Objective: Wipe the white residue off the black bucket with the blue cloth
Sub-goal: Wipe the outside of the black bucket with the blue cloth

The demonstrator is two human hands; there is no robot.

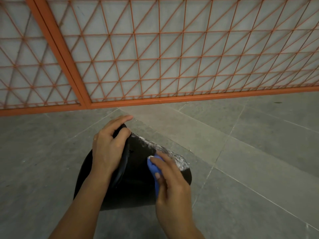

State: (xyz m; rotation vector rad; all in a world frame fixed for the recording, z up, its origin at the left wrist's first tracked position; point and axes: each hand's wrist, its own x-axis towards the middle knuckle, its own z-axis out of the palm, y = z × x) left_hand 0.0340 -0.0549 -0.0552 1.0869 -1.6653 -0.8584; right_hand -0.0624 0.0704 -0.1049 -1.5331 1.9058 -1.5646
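Head view, blue cloth (pixel 153 167) half hidden, right hand (pixel 170 185)

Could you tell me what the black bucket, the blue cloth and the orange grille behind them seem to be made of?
Black bucket: probably plastic, matte, with a thin flexing rim under the left hand.
Blue cloth: soft fabric, bunched in folds under the right hand.
Orange grille: likely painted metal, thin straight bars.

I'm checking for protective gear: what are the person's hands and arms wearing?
Nothing visible. The left hand and right hand are bare, without gloves. Both forearms are uncovered as far as the frame shows, with no sleeves or watch; whether there is a ring cannot be told.
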